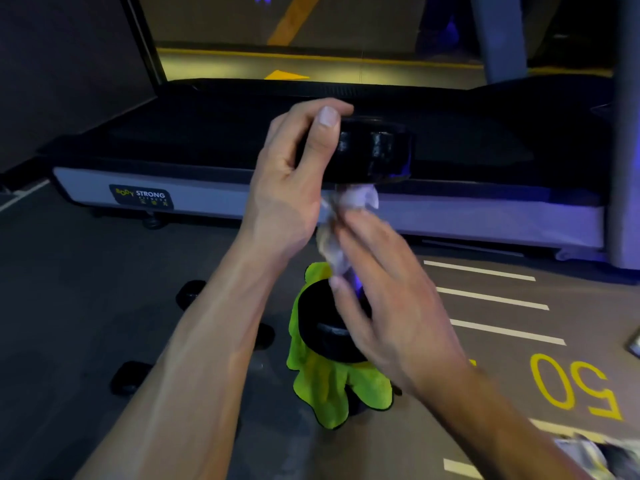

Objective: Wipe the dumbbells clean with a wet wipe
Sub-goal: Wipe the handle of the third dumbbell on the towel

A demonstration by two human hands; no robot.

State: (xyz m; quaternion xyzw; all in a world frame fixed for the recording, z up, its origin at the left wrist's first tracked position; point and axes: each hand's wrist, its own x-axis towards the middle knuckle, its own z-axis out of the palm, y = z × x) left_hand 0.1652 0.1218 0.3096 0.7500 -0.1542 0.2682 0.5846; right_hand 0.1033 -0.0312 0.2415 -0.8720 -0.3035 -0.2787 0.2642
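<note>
The black dumbbell (356,161) stands upright in front of the treadmill (214,199), its lower head (329,327) close to the floor and its upper head raised to the level of the treadmill deck. The left hand (294,174) grips the upper head from the left side, with the thumb laid along the top edge and the fingers curled behind it. The right hand (388,292) is blurred by motion; its fingers are bent around the white wet wipe (349,209), which is pressed against the handle between the 2 heads. The wipe is crumpled, and 1 part of it sticks out just under the upper head, while another part hangs down toward the lower head. I cannot tell exactly how the fingertips lie on the handle. A bright green cloth (322,386) lies on the floor directly below the dumbbell, nearer to the person than the treadmill. Other dark dumbbells (128,377) lie on the floor to the left of the green cloth, well apart from the treadmill. To the right of the treadmill's near edge the floor carries white stripes (491,297) and a yellow number 50 (575,386).
</note>
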